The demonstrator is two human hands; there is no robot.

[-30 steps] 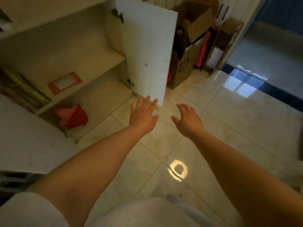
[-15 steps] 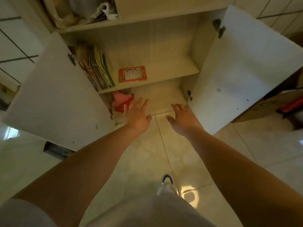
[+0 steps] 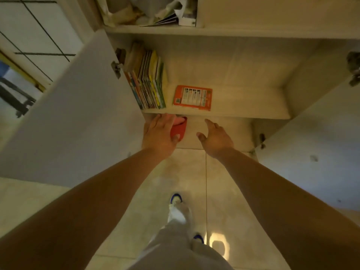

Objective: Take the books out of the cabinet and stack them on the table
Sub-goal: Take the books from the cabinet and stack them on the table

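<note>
Head view: both hands are seen reaching toward the open cabinet (image 3: pixel 243 75). Left hand (image 3: pixel 159 133) is spread flat, empty, overlapping a red object (image 3: pixel 180 129); contact cannot be told. Right hand (image 3: pixel 216 138) is loosely open, holding nothing. Books (image 3: pixel 148 78) are stood upright on the middle shelf, at its left end.

Red pouch (image 3: pixel 179 129) on bottom shelf; crumpled papers (image 3: pixel 148 10) up top; 2 shoes (image 3: pixel 176 209) on tiled floor (image 3: pixel 116 240).

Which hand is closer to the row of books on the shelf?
Left. The left hand is just below the books, under the shelf edge; the right hand is farther right.
</note>
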